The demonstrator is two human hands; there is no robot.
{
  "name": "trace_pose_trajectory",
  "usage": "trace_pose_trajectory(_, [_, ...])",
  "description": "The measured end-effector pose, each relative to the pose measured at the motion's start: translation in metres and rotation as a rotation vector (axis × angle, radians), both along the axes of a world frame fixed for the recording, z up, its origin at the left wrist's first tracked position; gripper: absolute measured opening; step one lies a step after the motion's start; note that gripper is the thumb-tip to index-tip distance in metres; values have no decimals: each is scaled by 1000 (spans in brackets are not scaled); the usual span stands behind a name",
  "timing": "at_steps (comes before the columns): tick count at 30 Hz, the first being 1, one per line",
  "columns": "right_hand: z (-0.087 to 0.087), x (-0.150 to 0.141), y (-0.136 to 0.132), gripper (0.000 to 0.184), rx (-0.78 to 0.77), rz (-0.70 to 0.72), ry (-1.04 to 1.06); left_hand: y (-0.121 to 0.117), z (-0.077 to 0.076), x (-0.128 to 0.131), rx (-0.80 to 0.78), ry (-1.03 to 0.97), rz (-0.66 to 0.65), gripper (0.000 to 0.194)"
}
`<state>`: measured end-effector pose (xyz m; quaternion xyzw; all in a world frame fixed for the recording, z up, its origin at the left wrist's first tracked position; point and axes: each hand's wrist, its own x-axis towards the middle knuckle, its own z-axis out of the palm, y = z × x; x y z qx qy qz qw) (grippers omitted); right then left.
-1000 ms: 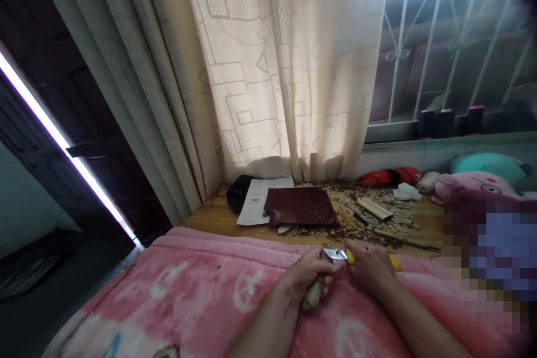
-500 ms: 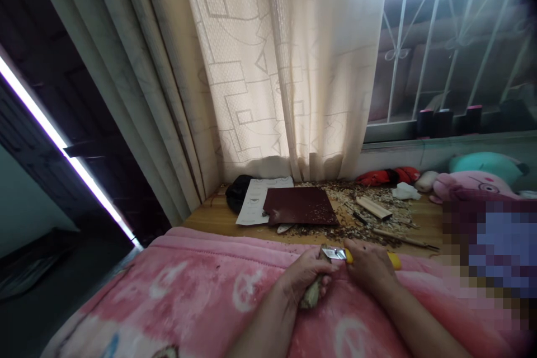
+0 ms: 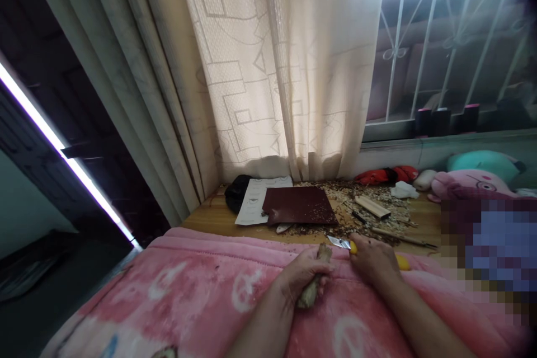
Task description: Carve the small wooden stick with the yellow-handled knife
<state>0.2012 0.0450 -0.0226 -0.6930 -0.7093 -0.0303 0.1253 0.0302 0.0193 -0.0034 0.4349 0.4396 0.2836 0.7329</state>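
Note:
My left hand (image 3: 304, 275) is closed around a pale, roughly carved piece of wood (image 3: 309, 293), whose ends stick out above and below my fingers. My right hand (image 3: 372, 260) grips a utility knife with a yellow handle (image 3: 400, 262). Its short steel blade (image 3: 338, 242) points left, a little apart from the top of the wood. Both hands rest just above the pink blanket's upper fold.
A pink blanket (image 3: 168, 285) lies in front of a wooden tabletop (image 3: 210, 218) strewn with shavings. On the tabletop are a dark red sheet (image 3: 298, 205), white paper (image 3: 262, 199), a black bag (image 3: 237, 193), a wooden strip (image 3: 372, 207) and a long-handled tool (image 3: 398, 236). Plush toys (image 3: 472, 182) sit at the right.
The knife blade has lifted off the top of the wood and now sits slightly higher and to the right. My left hand and the wood have barely moved.

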Motion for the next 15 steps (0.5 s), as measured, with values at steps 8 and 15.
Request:
trace_pose_trajectory(8, [-5,-8,-8,15,110,165,-3,1,1,5,82,2,-55,30])
trace_pose_trajectory(15, [-6,-9,-8,10,145,223,-5,6,-2,4,142,-61,-143,37])
